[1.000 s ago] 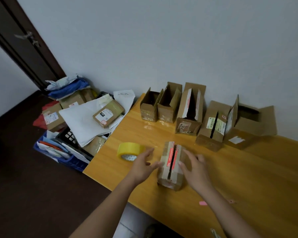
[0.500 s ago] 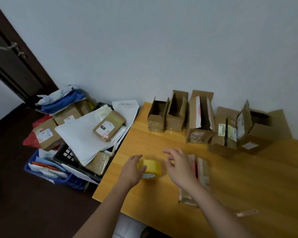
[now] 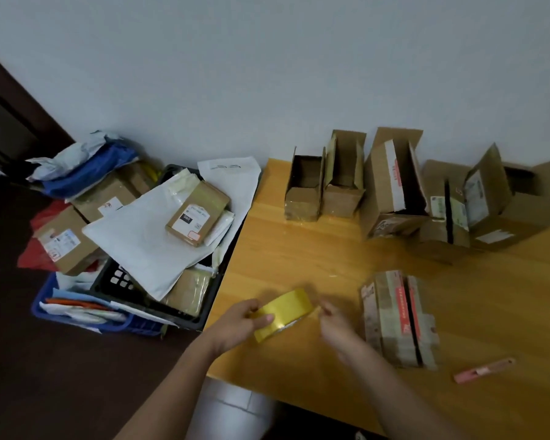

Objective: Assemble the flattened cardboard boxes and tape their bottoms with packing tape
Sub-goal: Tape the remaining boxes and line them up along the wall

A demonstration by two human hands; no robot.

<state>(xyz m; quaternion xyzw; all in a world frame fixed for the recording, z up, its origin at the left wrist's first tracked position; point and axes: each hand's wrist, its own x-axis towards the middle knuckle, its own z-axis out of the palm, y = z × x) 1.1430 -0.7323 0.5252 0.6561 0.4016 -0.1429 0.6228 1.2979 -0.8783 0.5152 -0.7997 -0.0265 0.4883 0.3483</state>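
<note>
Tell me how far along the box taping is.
Done: five boxes stand formed along the wall. In hand: the left hand holds the yellow tape roll while the right hand picks at its end. Left: the near box, its seam open and untaped.

Pale bare wall (image 3: 204, 74); dark floor (image 3: 29, 376); dark door (image 3: 4, 122) left; wooden table (image 3: 299, 255) against wall.

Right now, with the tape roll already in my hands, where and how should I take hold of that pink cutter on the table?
Grip the pink cutter around the middle of its long, slim body, coming from above with the right hand, which is nearer. It lies flat on the table with open wood all around, just right of the untaped box, so pinching across its narrow width should work best.
</note>
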